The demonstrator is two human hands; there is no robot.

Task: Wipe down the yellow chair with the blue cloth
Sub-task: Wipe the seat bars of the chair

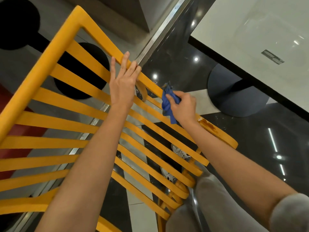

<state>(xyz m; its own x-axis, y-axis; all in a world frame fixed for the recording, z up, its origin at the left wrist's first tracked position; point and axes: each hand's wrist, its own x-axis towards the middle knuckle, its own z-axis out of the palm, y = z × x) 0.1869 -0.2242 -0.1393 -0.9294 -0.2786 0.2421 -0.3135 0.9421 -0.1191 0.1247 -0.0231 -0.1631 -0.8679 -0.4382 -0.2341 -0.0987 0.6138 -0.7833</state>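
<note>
The yellow chair (70, 104) fills the view, tipped so that its slats fan out from lower right to the left. Its frame rail (150, 84) runs as the long axis from upper left down to lower right, where a brown stain (209, 127) marks the wood. The blue cloth (168, 104) sits bunched on that rail, pinched in the right hand (182, 108), which is the nearer hand to the stain (just down the rail from it). The left hand (123, 81) rests further up the same rail, fingers straight and curling slightly over its edge, steadying it. A white table (250, 30) stands beyond on the glossy dark floor (184, 47).
</note>
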